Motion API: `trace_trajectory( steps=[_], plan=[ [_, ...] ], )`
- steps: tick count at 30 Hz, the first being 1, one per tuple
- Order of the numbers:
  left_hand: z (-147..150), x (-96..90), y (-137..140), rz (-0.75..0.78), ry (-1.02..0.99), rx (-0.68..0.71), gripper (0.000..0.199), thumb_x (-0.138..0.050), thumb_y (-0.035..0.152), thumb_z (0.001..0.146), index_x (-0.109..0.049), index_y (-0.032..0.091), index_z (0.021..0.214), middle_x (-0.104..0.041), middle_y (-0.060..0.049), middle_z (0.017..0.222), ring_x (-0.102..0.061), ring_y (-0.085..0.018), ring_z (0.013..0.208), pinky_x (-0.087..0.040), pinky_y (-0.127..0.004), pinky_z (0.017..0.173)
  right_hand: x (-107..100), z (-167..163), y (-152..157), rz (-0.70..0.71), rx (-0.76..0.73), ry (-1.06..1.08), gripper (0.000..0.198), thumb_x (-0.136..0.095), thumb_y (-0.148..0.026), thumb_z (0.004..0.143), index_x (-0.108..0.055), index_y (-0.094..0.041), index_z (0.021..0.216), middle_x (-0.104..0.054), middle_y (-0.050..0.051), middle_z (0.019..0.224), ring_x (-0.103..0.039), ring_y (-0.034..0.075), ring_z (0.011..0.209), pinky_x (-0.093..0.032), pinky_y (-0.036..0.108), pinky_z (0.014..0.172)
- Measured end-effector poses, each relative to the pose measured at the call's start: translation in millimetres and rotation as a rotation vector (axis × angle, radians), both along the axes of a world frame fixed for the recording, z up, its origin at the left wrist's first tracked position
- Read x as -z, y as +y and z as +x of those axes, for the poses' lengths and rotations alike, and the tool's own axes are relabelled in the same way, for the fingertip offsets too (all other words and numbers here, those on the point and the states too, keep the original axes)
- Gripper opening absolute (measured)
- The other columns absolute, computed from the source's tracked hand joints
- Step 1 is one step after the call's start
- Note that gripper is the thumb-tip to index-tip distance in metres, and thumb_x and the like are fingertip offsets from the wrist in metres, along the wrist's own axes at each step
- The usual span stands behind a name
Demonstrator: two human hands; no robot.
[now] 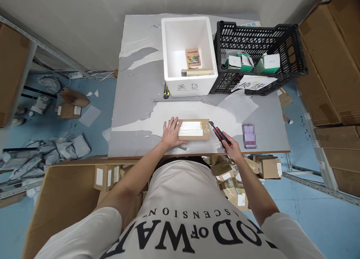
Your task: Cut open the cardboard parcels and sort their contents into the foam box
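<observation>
A small, long cardboard box [191, 135] with a white label and clear tape on its right end lies flat near the table's front edge. My left hand [170, 134] holds its left end, fingers toward the far side and thumb along the near side. In my right hand [232, 148] is a red and black utility knife [219, 134], its tip pointing up-left at the box's taped right end. Whether the tip touches the tape, I cannot tell. Just right of my right hand lies a purple phone-sized object [249, 136], blurred out.
Behind the box stand a white foam bin [189, 87] holding books and a black plastic crate [258, 79] with several green-white boxes. A yellow-black cutter [166, 91] lies left of the bin. Cartons fill shelves at right; a large open carton [70, 191] stands below left.
</observation>
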State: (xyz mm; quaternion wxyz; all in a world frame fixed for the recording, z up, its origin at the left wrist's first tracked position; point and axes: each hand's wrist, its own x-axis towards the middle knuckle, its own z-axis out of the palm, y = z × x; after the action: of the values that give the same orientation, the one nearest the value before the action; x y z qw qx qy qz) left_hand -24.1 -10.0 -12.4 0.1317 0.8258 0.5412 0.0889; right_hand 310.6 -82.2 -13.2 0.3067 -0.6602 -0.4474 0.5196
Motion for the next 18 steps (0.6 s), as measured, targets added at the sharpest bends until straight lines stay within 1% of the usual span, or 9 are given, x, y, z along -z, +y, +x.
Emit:
trace_trajectory(
  steps=[4, 7, 11, 14, 18],
  plan=[
    [0, -0.3, 0, 0.003, -0.006, -0.006, 0.115, -0.075, 0.069, 0.05, -0.033, 0.016, 0.143, -0.032, -0.022, 0.149, -0.023, -0.044, 0.139, -0.013, -0.063, 0.111, -4, 0, 2, -0.011, -0.01, 0.002, 0.074, -0.057, -0.054, 0.08, -0.041, -0.018, 0.143, -0.052, -0.006, 0.056, -0.035, 0.006, 0.039, -0.036, 0.02, 0.036],
    [-1, 1.5, 0, 0.006, -0.029, 0.002, 0.115, -0.073, 0.07, 0.051, -0.032, 0.016, 0.143, -0.032, -0.023, 0.148, -0.024, -0.045, 0.138, -0.018, -0.063, 0.109, -9, 2, 7, -0.006, -0.036, -0.034, 0.072, -0.057, -0.053, 0.08, -0.044, -0.016, 0.141, -0.053, -0.005, 0.057, -0.035, 0.006, 0.04, -0.035, 0.02, 0.037],
    [-4, 9.4, 4, 0.039, -0.114, 0.041, 0.115, -0.072, 0.072, 0.052, -0.034, 0.011, 0.142, -0.034, -0.025, 0.145, -0.025, -0.045, 0.136, -0.027, -0.059, 0.107, -12, 7, 14, 0.027, -0.111, -0.089, 0.068, -0.057, -0.049, 0.081, -0.048, -0.016, 0.139, -0.054, -0.003, 0.061, -0.038, 0.007, 0.043, -0.037, 0.021, 0.04],
    [-5, 15.5, 7, 0.064, -0.155, 0.059, 0.113, -0.071, 0.071, 0.053, -0.034, 0.012, 0.141, -0.035, -0.025, 0.143, -0.026, -0.046, 0.135, -0.028, -0.059, 0.107, -13, 13, 17, 0.041, -0.171, -0.119, 0.065, -0.055, -0.047, 0.082, -0.048, -0.016, 0.139, -0.052, -0.004, 0.059, -0.035, 0.006, 0.042, -0.036, 0.021, 0.041],
    [-5, 18.4, 8, 0.068, -0.17, 0.055, 0.113, -0.073, 0.069, 0.052, -0.033, 0.011, 0.141, -0.035, -0.025, 0.142, -0.027, -0.046, 0.134, -0.029, -0.06, 0.106, -12, 21, 18, 0.031, -0.232, -0.133, 0.067, -0.055, -0.047, 0.081, -0.047, -0.015, 0.139, -0.051, -0.004, 0.058, -0.037, 0.007, 0.044, -0.038, 0.022, 0.042]
  ],
)
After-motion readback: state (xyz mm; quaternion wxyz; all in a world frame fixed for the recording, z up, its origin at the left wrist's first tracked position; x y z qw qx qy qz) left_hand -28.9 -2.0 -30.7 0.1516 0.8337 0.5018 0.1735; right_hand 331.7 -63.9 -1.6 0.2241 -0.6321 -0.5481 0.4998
